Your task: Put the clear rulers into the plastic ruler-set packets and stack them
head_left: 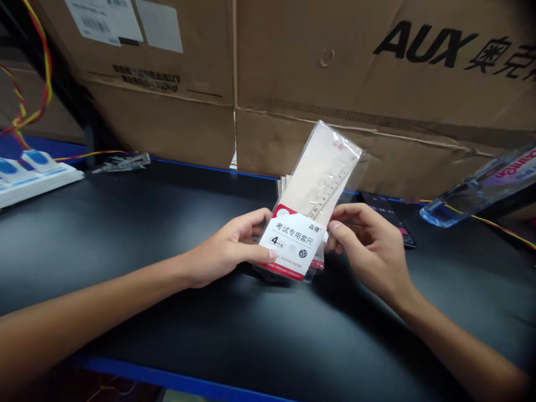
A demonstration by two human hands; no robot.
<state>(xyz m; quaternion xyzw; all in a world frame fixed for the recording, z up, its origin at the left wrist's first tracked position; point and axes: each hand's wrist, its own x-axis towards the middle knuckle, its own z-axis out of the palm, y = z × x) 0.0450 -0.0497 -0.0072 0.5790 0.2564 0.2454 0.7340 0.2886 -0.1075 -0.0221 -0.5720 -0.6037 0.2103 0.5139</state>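
Note:
A clear-wrapped ruler set [312,195] with a red and white label is held tilted above the black table. Behind it, the edges of more such packs show, fanned slightly. My left hand [230,243] grips the lower left of the packs, thumb on the front label. My right hand [368,245] pinches the right edge near the label with thumb and fingers; its fingertips are partly hidden behind the pack.
Large cardboard boxes [293,72] stand along the back of the black table [146,234]. A white power strip [42,181] lies at left, near a small clear plastic packet [123,162]. A phone [387,215] and a clear bottle [469,190] are at right.

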